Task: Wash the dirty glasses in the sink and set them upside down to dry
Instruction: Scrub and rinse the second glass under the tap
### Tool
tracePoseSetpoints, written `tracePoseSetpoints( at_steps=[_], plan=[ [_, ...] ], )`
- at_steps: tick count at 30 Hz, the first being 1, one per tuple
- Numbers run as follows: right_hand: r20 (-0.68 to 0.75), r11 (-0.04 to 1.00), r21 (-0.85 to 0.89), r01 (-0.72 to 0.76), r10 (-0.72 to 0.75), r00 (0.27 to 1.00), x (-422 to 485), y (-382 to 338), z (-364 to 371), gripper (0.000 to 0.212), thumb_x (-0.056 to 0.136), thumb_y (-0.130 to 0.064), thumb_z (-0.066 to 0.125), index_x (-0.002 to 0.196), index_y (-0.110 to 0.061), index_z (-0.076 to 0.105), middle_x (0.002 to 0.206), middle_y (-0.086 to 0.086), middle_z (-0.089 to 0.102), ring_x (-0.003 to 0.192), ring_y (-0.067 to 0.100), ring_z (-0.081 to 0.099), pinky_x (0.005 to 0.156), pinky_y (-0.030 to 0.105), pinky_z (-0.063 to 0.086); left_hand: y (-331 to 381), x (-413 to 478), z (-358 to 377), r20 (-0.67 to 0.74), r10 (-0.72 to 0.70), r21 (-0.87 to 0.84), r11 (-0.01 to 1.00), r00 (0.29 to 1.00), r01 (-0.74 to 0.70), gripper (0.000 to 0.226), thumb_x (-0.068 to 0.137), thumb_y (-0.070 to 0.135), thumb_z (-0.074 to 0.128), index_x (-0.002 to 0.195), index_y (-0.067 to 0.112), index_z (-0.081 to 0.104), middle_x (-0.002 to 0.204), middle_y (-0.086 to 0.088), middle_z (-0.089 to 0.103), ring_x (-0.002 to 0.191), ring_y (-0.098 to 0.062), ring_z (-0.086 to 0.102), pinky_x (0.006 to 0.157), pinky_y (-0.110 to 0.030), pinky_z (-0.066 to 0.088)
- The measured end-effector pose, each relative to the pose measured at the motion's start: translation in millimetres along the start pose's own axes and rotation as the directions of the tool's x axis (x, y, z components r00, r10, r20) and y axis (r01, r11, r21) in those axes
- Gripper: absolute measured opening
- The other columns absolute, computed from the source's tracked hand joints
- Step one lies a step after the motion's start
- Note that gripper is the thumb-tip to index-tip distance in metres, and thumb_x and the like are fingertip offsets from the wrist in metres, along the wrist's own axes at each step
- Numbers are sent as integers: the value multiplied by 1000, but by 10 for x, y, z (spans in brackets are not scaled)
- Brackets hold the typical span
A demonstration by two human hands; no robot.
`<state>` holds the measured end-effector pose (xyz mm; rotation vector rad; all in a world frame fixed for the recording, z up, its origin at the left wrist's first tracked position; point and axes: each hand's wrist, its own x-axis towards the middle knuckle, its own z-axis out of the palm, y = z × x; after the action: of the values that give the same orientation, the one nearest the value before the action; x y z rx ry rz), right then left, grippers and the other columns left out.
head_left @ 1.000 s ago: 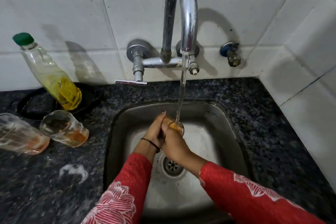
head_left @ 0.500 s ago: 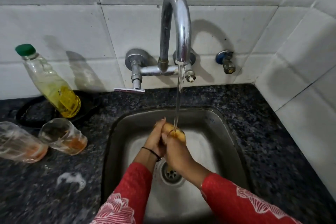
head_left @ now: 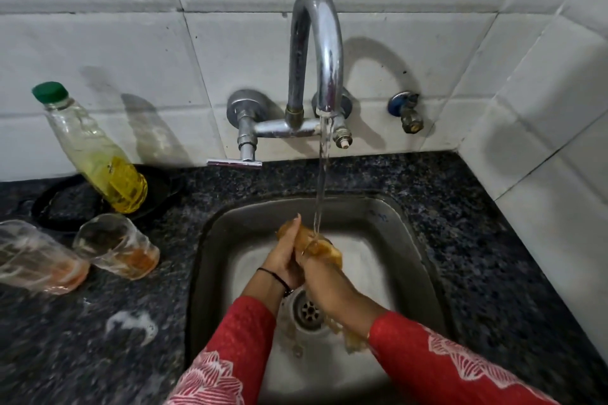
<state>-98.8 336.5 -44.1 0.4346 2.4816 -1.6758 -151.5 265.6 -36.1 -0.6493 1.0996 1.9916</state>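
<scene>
A glass [head_left: 324, 248] with orange residue is held tilted over the steel sink [head_left: 411, 240], right under the water stream from the tap [head_left: 316, 59]. My left hand [head_left: 283, 255] wraps its far left side. My right hand [head_left: 324, 279] grips it from the near side, so most of the glass is hidden. Orange-tinted water runs down my right wrist. Two more dirty glasses stand mouth-up on the dark counter to the left, one near the sink [head_left: 120, 245] and one at the frame's edge [head_left: 36, 256], both with orange dregs at the bottom.
A clear bottle with yellow liquid and a green cap [head_left: 98, 154] stands on a black dish [head_left: 62, 204] behind the glasses. A blob of foam [head_left: 131, 325] lies on the counter. The drain [head_left: 307, 309] is under my wrists. White tiled walls close the back and right.
My view has tilted so everything sits lower in frame. Both hands stay on the glass under the stream, and it has tipped, with orange water now spilling over my right wrist.
</scene>
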Motion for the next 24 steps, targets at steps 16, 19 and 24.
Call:
tracePoseSetpoints(
  at_steps=[16,19,24],
  plan=[
    [49,891,-398,220,-219,975,-27,50,-63,26,92,-25,47,111,-20,64,111,0,67,106,13,62,99,31,49,-80,53,-133,17,-1,33,999,1000,1,56,94,52,44,80,4,69,69,-13,72,60,-21,70,65,-34,55],
    [236,697,-601,391,-313,920,-20,119,-239,34,94,-22,38,114,-15,64,117,5,64,112,19,58,101,29,44,-46,73,-169,15,-39,63,997,999,38,55,92,54,47,84,4,67,71,-14,72,61,-23,71,64,-33,57],
    [-29,920,-367,135,-156,987,14,-141,5,23,86,-4,48,76,-14,67,86,0,69,86,12,65,81,28,54,-189,93,-134,92,82,-167,984,992,-66,58,91,54,45,91,1,70,81,-15,73,77,-24,70,83,-36,52]
  ],
)
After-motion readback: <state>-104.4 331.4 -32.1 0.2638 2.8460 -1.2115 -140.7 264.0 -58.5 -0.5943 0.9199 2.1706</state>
